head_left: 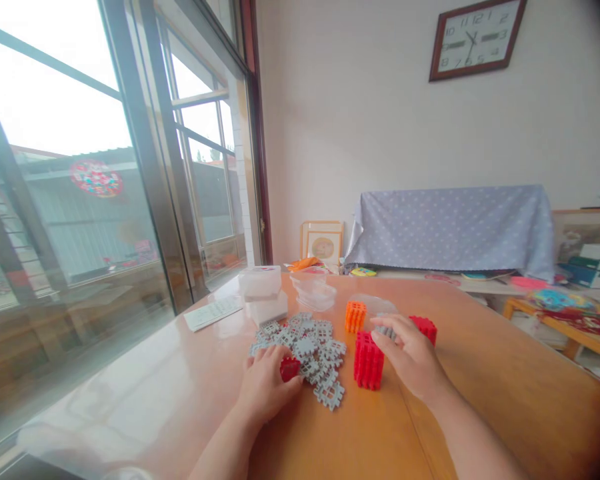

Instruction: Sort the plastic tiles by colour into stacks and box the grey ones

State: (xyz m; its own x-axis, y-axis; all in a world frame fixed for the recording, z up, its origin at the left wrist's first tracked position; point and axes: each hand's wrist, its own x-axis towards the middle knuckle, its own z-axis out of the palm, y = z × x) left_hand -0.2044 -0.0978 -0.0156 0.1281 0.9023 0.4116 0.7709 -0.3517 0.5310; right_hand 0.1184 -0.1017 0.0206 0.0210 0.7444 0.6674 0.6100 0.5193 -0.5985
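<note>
A pile of flat grey interlocking pieces (310, 347) lies on the wooden table (305, 443). At its near left edge my left hand (267, 383) is closed round a red piece (290, 369). My right hand (413, 350) reaches in from the right, its fingers curled by a grey piece (385, 327) that they partly hide; whether it is gripped I cannot tell. Just left of that hand stands a tall red block stack (369, 361), with a shorter orange stack (355, 317) behind it. Another red stack (424, 329) shows behind my right hand, partly covered.
White boxes (265, 303) and clear plastic tubs (314, 290) stand behind the pile. A printed sheet (213, 313) lies at the left, near the window. Clear plastic (375, 305) lies behind the orange stack.
</note>
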